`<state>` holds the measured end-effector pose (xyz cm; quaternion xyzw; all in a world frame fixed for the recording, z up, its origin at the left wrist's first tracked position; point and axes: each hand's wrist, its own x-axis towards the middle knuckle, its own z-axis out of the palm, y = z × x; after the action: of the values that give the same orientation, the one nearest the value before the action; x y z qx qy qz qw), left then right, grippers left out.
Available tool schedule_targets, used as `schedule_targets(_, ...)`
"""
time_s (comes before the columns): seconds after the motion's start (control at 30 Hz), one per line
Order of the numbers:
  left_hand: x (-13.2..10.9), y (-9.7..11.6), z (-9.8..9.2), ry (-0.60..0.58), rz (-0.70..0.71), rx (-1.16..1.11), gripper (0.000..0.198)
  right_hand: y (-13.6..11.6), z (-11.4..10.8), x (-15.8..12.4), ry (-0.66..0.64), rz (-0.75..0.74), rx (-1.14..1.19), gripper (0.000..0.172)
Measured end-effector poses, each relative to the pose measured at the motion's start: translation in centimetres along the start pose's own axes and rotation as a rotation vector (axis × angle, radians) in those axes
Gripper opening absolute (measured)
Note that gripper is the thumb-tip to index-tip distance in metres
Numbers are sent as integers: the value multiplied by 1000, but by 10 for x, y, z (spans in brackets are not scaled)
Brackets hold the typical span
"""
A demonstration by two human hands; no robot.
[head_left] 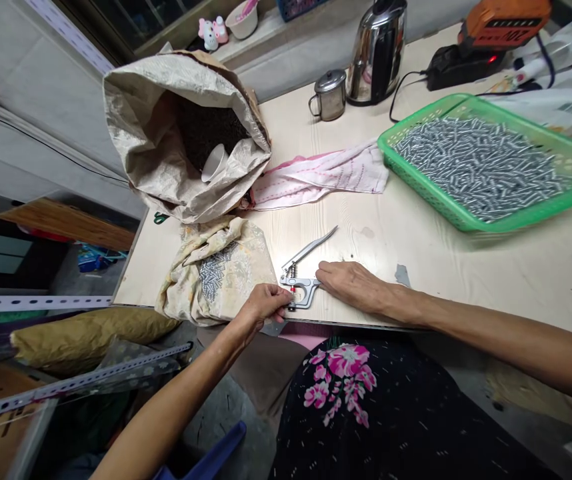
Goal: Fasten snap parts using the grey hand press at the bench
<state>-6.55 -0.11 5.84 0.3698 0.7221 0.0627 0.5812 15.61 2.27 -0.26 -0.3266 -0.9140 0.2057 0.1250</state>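
A silver hand press with a long raised lever lies near the table's front edge. My left hand has its fingers pinched at the press's jaw, beside a small red part; what is between the fingertips is too small to name. My right hand rests on the table with curled fingers touching the back end of the press; whatever it may hold is hidden. Left of the press, small metal pins are piled on a patterned cloth.
A green basket of metal pins stands at the right. An open sack with a white cup inside is at the back left. Behind are a pink-white towel, a metal mug, a kettle and a charger.
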Motion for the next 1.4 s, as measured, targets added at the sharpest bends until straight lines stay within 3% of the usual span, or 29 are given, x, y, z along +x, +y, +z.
schedule_targets(0.13, 0, -1, 1, 6, -18, -2, 18, 1, -17, 4, -77, 15, -13, 14)
schedule_targets(0.17, 0, -1, 1, 8, -20, 1, 18, 4, -23, 6, -71, 6, -39, 20)
schedule_targets(0.3, 0, -1, 2, 18, -15, 7, 17, 19, -41, 16, 7, 14, -218, 81)
schedule_targets(0.37, 1, -1, 2, 28, -17, 13, 18, 26, -44, 21, -21, -2, -267, 93)
schedule_targets(0.57, 1, -2, 3, 43, -17, 26, 18, 25, -46, 25, -125, -13, -282, 71)
schedule_targets(0.77, 0, -3, 2, 42, -22, 117, 19, 14, -50, 16, -91, -46, -220, 51)
schedule_targets(0.87, -7, -7, 6, 177, 159, 364, 22, 12, -47, 12, -53, -52, -181, 46)
schedule_targets(0.97, -12, -9, 16, 441, 586, 655, 22, 11, -41, 9, -9, -37, -155, 48)
schedule_targets(1.03, -8, -6, 24, 447, 838, 796, 43, 12, -39, 7, 12, -38, -153, 54)
schedule_targets(1.1, 2, 1, 29, 345, 990, 887, 62, 13, -38, 6, 11, -32, -152, 67)
schedule_targets(1.17, 14, 9, 30, 260, 1036, 939, 70, 14, -40, 4, -14, 15, -166, 81)
schedule_targets(1.23, 24, 17, 30, 215, 1036, 982, 72, 14, -44, 1, -48, 94, -200, 82)
schedule_targets(1.4, 31, 42, 32, 179, 989, 1130, 69, 15, -55, -8, -70, 173, -241, 50)
